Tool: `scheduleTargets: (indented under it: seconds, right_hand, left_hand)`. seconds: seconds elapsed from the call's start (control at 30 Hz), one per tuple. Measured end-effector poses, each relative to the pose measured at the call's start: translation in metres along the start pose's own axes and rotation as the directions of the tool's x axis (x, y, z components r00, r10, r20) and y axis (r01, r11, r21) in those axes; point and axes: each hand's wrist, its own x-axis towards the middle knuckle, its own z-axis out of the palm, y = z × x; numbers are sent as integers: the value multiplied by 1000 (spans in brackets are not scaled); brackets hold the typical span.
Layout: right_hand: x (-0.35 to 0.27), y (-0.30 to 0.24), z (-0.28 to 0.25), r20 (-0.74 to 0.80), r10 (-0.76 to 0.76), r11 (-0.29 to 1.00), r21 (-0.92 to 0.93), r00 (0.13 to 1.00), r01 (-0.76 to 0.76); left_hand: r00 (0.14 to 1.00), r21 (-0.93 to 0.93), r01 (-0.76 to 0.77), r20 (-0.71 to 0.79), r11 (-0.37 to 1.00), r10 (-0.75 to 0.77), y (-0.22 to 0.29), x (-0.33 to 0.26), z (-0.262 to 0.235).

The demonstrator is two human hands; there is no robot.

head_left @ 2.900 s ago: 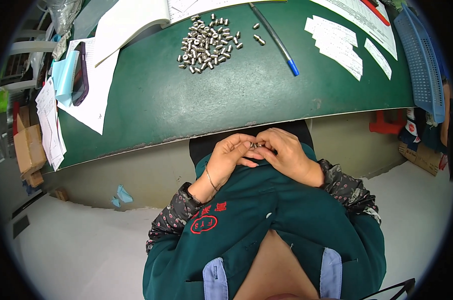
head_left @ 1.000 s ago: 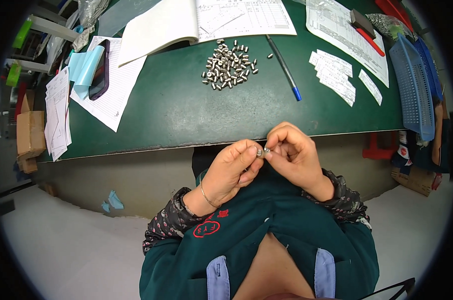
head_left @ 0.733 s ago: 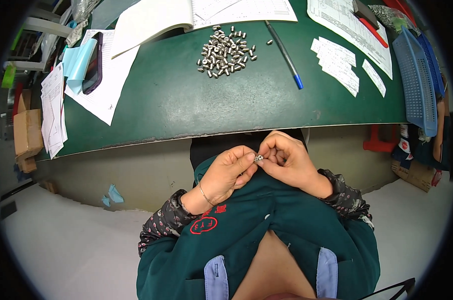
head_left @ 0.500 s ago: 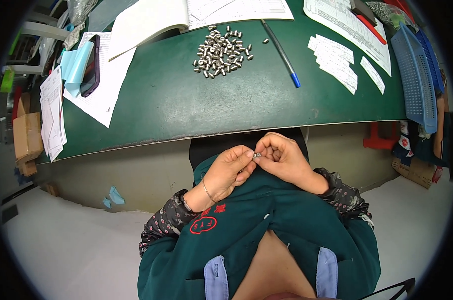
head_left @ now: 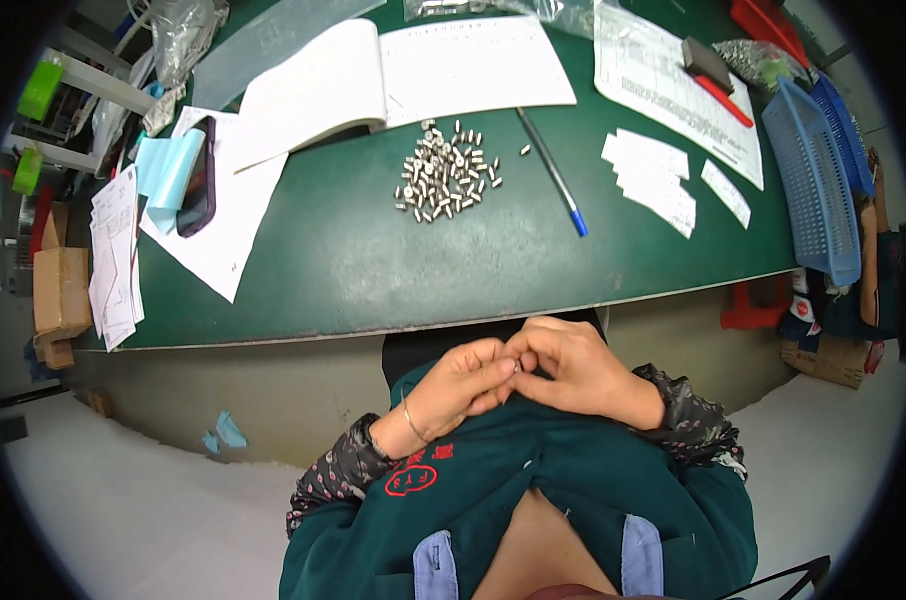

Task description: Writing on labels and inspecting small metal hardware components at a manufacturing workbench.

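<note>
Below the table's front edge, my two hands meet fingertip to fingertip over my lap. My left hand [head_left: 460, 388] is closed, thumb and fingers pinching a tiny shiny metal piece [head_left: 516, 368]. Curled against it from the other side, my right hand [head_left: 580, 372] grips the same piece. Fingers cover nearly all of it, so its exact kind cannot be made out. On the green tabletop ahead lies a loose pile of small silvery metal fittings [head_left: 445, 172], short and cylindrical. One more fitting [head_left: 525, 150] rests apart, right of the pile.
A pen [head_left: 553, 175] with a blue end lies right of the pile. Behind is an open book [head_left: 323, 85]. Paper slips [head_left: 653, 180] and a blue basket [head_left: 811, 185] are at right. A phone [head_left: 201, 185] sits on papers at left, beside a cardboard box [head_left: 61, 290].
The whole scene sits lower in the picture as my view has tilted up. My hands stay together, fingers drawn closer, and the metal piece shows less than before.
</note>
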Motion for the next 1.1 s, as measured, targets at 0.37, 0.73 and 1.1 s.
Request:
scheduleTargets:
  seconds: [0.37,0.73,1.1]
  right_hand:
    - [105,17,-70,-170,-422,457,-888,890,47]
    - [112,12,-58,-2,-522,463,-840,853,282]
    - [110,12,-59,74,-402,456,-848,913,270]
  left_hand:
    - [980,-195,-120,133,973,148,27,-13,-9]
    - [898,-22,-436,-78,900,433,63,-11,-3]
    - [611,759,-394,-205,518,765,99,10,-20]
